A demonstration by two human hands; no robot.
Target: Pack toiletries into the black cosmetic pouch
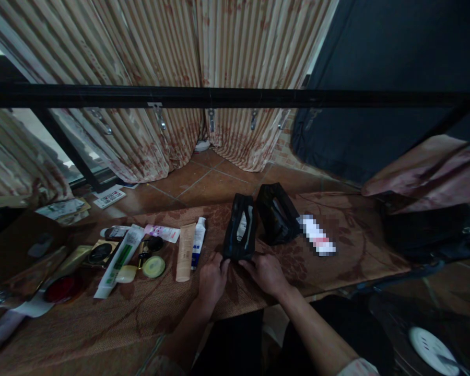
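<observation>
A black zip pouch [231, 235] stands unzipped on the brown patterned cloth, with something whitish showing through its opening. At its near left corner, my left hand [211, 277] pinches the fabric between thumb and fingers. The near right corner is pinched in the same way by my right hand [269, 272]. Just right of it sits a second black pouch [268, 216], its top also gaping. To the left of my hands lie a beige tube [185, 253] and a white and blue tube [198, 243], side by side.
Farther left are a white and green tube [119, 261], a pink tube [162, 232], a yellow-green round jar [154, 267] and a red-lidded jar [62, 289]. A cardboard box [19, 250] stands at the left edge. Beyond the cloth runs a dark horizontal bar [235, 97] before striped curtains.
</observation>
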